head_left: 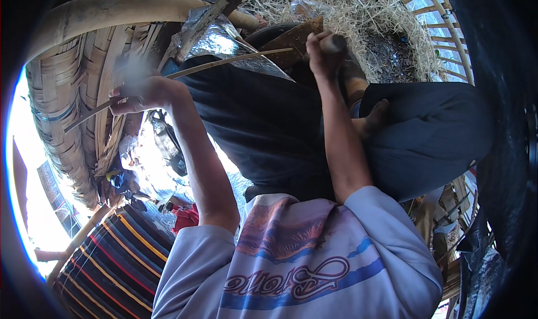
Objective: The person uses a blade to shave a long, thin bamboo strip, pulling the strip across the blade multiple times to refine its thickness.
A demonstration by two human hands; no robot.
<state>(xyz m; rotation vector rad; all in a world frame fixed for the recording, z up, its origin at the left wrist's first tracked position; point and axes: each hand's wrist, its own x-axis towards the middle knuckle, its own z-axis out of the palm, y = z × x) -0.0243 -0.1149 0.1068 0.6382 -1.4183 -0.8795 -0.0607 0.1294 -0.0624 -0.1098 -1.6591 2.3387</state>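
Note:
My left hand [144, 92] is out to the left, its fingers closed on a thin bamboo strip [218, 64]. The strip runs from the lower left, through the hand and over my left thigh, its far tip close to my right hand. A pale blur covers part of the left hand. My right hand [321, 56] makes a fist round a thick, round-ended handle [336, 43]. Beside that fist lies a broad brown blade-like piece [297, 37]; the handle looks like a large knife's, but their join is hidden.
Woven bamboo work [61, 117] with a thick curved pole [112, 13] stands at my left. Dry straw [358, 10] covers the ground ahead. A striped cloth [112, 257] lies at lower left, near a red cloth [186, 217]. Bamboo slats [448, 33] stand at the far right.

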